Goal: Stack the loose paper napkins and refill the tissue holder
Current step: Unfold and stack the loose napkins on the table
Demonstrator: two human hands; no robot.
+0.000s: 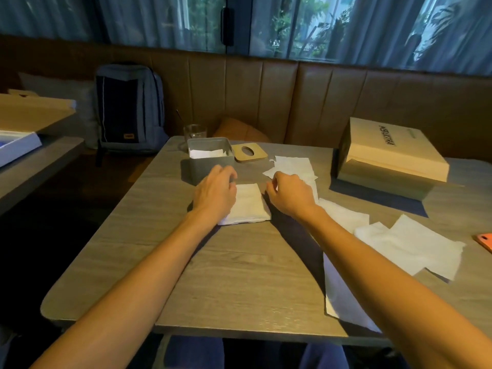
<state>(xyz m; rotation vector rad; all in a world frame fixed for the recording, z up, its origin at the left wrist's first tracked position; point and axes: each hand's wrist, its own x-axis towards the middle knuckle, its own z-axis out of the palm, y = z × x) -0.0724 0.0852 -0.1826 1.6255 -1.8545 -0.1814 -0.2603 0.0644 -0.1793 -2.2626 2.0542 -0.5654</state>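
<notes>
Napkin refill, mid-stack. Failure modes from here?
1. Loose napkins spread to the right; one overhangs the table's near edge and may slide off.
2. Glass stands right behind the open holder; reaching in could tip it.
3. Stack under the left hand may skew.

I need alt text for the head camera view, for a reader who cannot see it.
Two bare hands work at a wooden table: the left hand rests on a napkin stack, the right hand reaches among loose napkins. Behind them stand an open grey tissue holder with napkins inside and its wooden lid beside it.
</notes>
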